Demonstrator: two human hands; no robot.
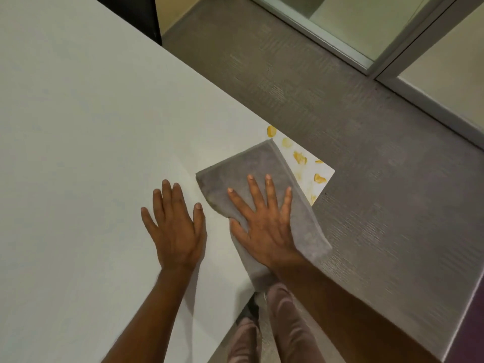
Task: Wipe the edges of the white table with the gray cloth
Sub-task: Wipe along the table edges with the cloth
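The white table (86, 132) fills the left of the view, and its near right corner points toward the carpet. A folded gray cloth (241, 166) lies over that corner and hangs a little past the table's edge. My right hand (264, 221) presses flat on the cloth with fingers spread. My left hand (175, 226) rests flat on the bare tabletop just left of the cloth, fingers apart, holding nothing. Several yellow-orange smears (300, 158) mark the table corner beyond the cloth.
Gray carpet (366, 158) lies to the right of the table. A glass partition with a metal frame (377, 48) runs along the back right. A dark object (141, 14) stands behind the table's far edge. My legs (277, 326) show below the table's near edge.
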